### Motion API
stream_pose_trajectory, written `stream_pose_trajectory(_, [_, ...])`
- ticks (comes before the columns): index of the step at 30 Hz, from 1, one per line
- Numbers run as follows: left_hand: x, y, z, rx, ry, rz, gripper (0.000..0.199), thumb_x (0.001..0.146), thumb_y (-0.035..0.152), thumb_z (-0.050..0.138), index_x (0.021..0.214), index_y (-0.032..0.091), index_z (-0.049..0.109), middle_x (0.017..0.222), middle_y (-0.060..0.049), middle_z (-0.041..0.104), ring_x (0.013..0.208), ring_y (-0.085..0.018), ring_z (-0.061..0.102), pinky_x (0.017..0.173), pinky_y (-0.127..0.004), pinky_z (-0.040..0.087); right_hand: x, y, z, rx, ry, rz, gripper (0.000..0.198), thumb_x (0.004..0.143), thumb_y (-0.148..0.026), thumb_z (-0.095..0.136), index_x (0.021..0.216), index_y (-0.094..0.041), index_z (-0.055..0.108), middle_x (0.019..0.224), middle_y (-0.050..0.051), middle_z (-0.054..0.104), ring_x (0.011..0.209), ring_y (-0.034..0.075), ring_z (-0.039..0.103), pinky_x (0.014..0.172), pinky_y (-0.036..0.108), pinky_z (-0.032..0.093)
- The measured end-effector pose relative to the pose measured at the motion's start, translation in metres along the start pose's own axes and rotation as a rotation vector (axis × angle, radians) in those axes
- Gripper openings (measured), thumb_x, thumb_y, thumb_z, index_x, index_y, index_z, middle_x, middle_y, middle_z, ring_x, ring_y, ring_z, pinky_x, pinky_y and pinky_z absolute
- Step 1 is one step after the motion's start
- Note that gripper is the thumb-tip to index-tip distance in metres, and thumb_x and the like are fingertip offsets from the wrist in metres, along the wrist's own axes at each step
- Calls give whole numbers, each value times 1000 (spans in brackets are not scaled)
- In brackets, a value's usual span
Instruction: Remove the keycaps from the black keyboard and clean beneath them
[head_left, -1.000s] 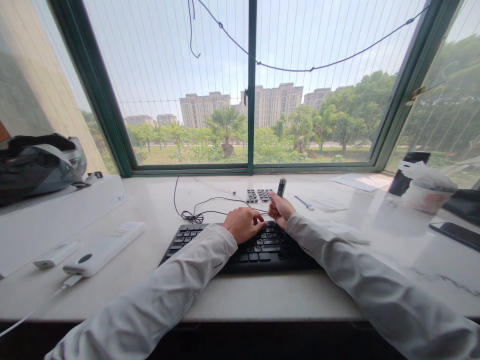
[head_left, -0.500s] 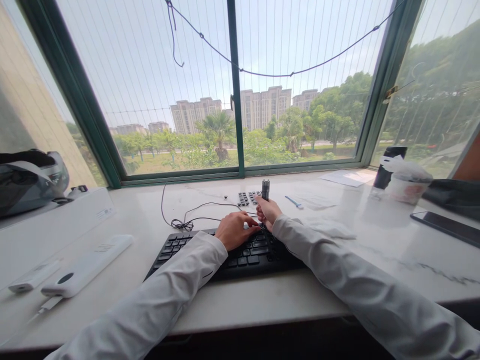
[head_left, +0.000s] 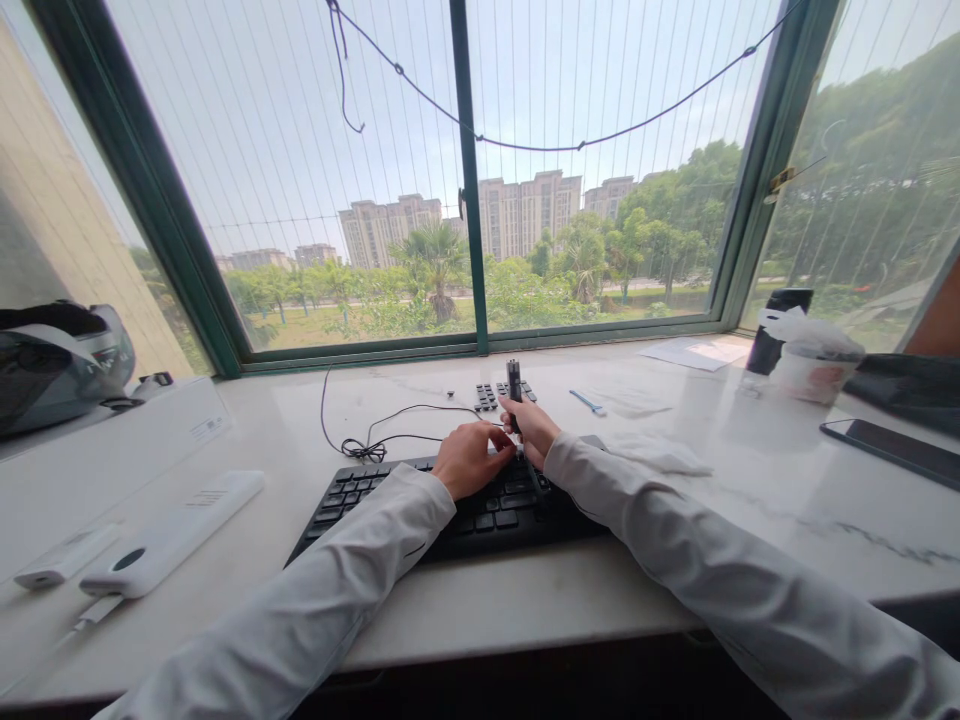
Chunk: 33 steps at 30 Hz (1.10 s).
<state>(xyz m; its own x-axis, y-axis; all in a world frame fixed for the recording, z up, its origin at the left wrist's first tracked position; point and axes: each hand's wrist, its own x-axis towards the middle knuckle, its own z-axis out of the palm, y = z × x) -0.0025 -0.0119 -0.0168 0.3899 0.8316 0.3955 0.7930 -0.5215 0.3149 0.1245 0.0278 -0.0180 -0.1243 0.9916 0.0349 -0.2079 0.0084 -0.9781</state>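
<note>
A black keyboard [head_left: 450, 540] lies on the pale counter, partly covered by my hands and sleeves. My right hand [head_left: 534, 430] is closed around the black handle of a keycap puller [head_left: 514, 385], held nearly upright with thin wires below the fist. Thumb and forefinger of my left hand [head_left: 472, 460] come together at the puller's lower end, over the keys; what they pinch is too small to make out. Just behind the hands, several loose black keycaps [head_left: 486, 395] are laid out in rows.
A coiled cable [head_left: 364, 450] lies behind the keyboard. To the right are a blue-and-white brush [head_left: 587, 402], crumpled clear plastic [head_left: 656, 452], a phone [head_left: 896, 450] and a bagged cup [head_left: 814, 370]. At left are a white power bank [head_left: 176, 530] and a helmet [head_left: 64, 355].
My right hand and the keycap puller have shifted a little to the left, and the handle tilts differently. My left hand stays at almost the same spot, its fingertips slightly higher.
</note>
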Motion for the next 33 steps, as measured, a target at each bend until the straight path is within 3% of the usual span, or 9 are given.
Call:
stream_pose_trajectory(3, [-1, 2, -1, 17, 6, -16, 22, 80, 40, 55, 81, 25, 71, 93, 0, 70, 82, -18, 63, 79, -28, 48, -7, -4, 4, -22, 69, -12, 25, 75, -40, 59, 75, -21, 43, 55, -7, 42, 47, 7, 34, 48, 24, 27])
stream_pose_trajectory(8, [-1, 2, -2, 33, 35, -14, 21, 80, 39, 54, 82, 25, 69, 92, 0, 69, 83, -18, 63, 78, -28, 48, -11, -7, 6, 61, 62, -40, 24, 73, -37, 62, 75, -20, 44, 53, -8, 41, 47, 8, 35, 49, 24, 29])
stream_pose_trajectory(15, [-2, 4, -3, 16, 51, -21, 20, 81, 38, 54, 81, 22, 66, 93, 0, 68, 84, -18, 63, 79, -28, 47, -13, -14, 1, 107, 22, 38, 20, 78, -33, 58, 74, -18, 44, 53, -7, 42, 44, 6, 34, 44, 23, 20])
stream_pose_trajectory(22, [-2, 1, -1, 8, 70, 5, 20, 81, 39, 53, 80, 22, 66, 92, 0, 68, 82, -17, 62, 77, -28, 47, -11, -16, -4, 130, -16, 122, 22, 81, -33, 57, 72, -19, 43, 53, -6, 42, 44, 7, 36, 43, 21, 24])
stream_pose_trajectory(33, [-2, 0, -2, 27, 95, 14, 19, 81, 37, 54, 82, 23, 66, 91, 0, 67, 80, -17, 61, 70, -26, 44, -6, -7, 0, 300, 16, 58, 22, 82, -29, 55, 69, -18, 41, 47, -6, 38, 41, 5, 30, 39, 17, 22])
